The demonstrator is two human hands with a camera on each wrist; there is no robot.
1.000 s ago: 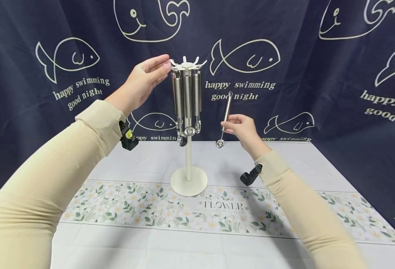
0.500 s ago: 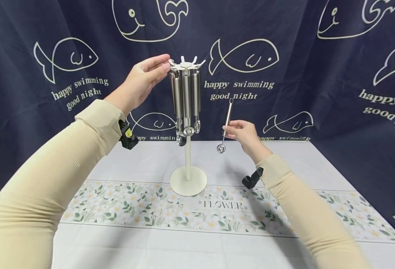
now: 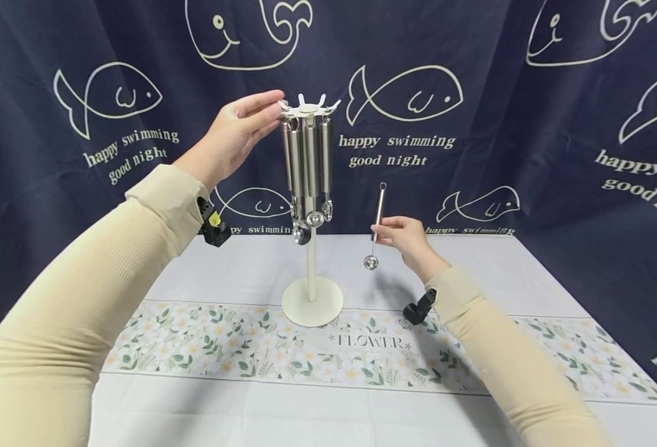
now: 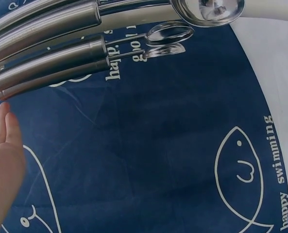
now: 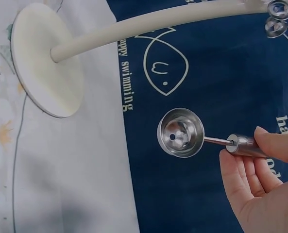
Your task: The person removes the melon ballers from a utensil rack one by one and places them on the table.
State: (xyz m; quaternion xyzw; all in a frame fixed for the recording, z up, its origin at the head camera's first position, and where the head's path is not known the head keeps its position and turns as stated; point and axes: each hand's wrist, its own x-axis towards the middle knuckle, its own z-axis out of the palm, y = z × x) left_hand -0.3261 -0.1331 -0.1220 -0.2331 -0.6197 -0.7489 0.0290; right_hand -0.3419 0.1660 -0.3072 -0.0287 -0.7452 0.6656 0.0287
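Observation:
My right hand (image 3: pixel 411 241) pinches the metal handle of a melon baller (image 3: pixel 380 208), held bowl down above the table, to the right of a white rotating utensil stand (image 3: pixel 312 264). In the right wrist view, a small hole shows in the melon baller's round bowl (image 5: pixel 181 132), and the thumb and fingers close on the lower handle. My left hand (image 3: pixel 230 136) reaches up with its fingers fairly straight, the tips at the left edge of the stand's hooked top (image 3: pixel 308 110). Several steel-handled utensils (image 3: pixel 308 155) hang from the hooks. In the left wrist view the left fingertips (image 4: pixel 3 127) are partly cut off.
The stand's round base (image 3: pixel 312 310) sits on a white table (image 3: pixel 239 403) with a flowered runner (image 3: pixel 211 347). A dark blue curtain (image 3: pixel 502 143) with fish drawings closes off the back and right side. At least two front-right hooks hold nothing visible.
My right hand has lowered the melon baller, and it stands a little more upright. The left hand stays at the stand's top, while the hanging utensils have turned slightly.

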